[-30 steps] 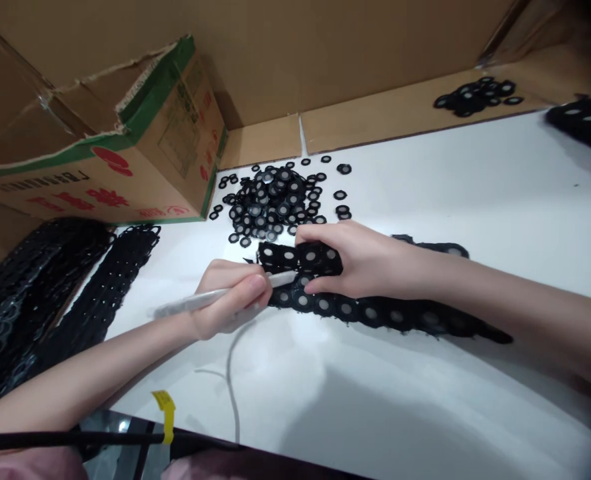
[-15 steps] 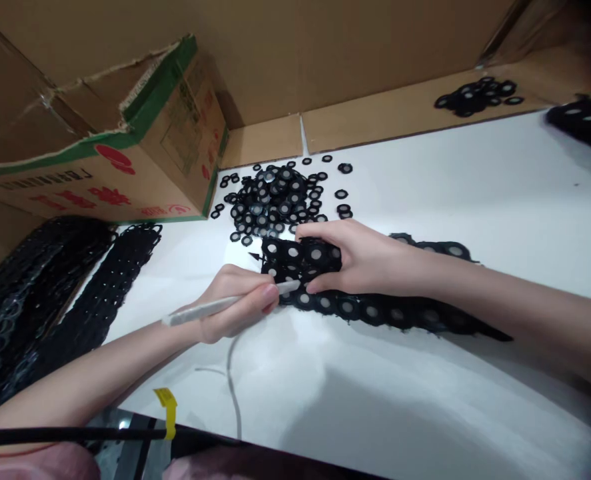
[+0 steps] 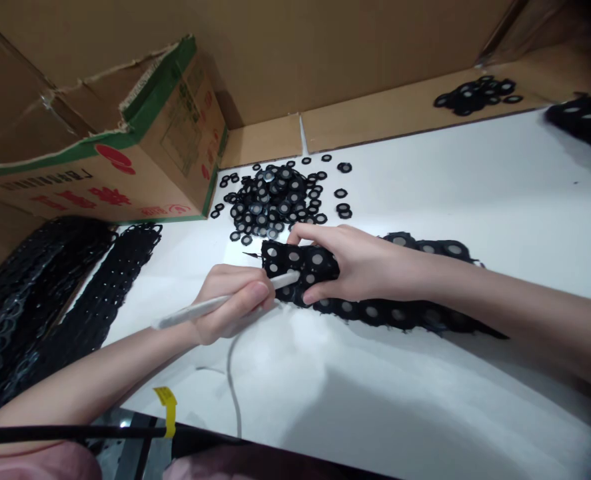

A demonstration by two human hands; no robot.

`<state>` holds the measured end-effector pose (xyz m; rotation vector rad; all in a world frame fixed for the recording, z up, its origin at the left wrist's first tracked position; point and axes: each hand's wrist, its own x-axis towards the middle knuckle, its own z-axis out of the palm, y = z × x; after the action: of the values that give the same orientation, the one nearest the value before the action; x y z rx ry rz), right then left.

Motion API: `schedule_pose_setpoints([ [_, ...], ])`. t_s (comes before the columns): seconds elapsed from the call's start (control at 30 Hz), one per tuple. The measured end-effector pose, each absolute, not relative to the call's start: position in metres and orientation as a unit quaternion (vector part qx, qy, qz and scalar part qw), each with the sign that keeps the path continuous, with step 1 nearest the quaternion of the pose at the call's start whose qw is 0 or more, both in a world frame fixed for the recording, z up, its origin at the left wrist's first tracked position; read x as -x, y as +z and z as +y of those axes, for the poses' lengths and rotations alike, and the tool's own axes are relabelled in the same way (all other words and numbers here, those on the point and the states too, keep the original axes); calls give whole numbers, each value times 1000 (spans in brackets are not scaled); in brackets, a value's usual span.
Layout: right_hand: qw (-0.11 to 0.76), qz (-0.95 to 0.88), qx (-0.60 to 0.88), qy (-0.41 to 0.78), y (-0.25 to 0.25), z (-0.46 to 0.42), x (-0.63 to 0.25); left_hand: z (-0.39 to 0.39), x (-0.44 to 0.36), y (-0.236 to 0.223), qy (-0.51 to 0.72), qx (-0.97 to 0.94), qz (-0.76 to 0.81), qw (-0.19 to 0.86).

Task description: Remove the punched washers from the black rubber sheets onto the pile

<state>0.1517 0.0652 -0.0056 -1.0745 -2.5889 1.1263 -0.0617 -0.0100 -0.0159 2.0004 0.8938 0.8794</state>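
Note:
A slim white pen-shaped tool (image 3: 195, 311) lies in my left hand (image 3: 238, 300), pinched between thumb and fingers. Its tip rests on a black strip (image 3: 398, 315) of joined rings with round grey centres. My right hand (image 3: 360, 263) grips this strip near its left end, thumb on the near side and fingers on the far side. The strip runs rightwards under my right wrist and forearm, which hide part of it. A dark pointed thread end (image 3: 251, 255) sticks out at the strip's left end. Just beyond my hands, loose black rings (image 3: 275, 197) form a pile.
A torn-open cardboard box (image 3: 175, 147) stands at the back left. Black netted strips (image 3: 110, 287) lie in front of it. More rings (image 3: 475, 95) sit on the cardboard ledge. A grey cord (image 3: 231, 380) crosses the white table (image 3: 375, 387); a black cable with a yellow tag (image 3: 168, 407) runs along the near edge.
The tool's tip has shifted slightly up on the strip, and its rear end has swung a little left and down. My right hand's fingers have moved slightly left along the strip.

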Motion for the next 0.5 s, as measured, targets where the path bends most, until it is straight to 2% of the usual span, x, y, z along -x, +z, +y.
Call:
schedule_pose_setpoints([
  [0.5, 76, -844, 313, 428, -9, 66, -156, -6, 67, -19, 324, -732, 357, 481],
])
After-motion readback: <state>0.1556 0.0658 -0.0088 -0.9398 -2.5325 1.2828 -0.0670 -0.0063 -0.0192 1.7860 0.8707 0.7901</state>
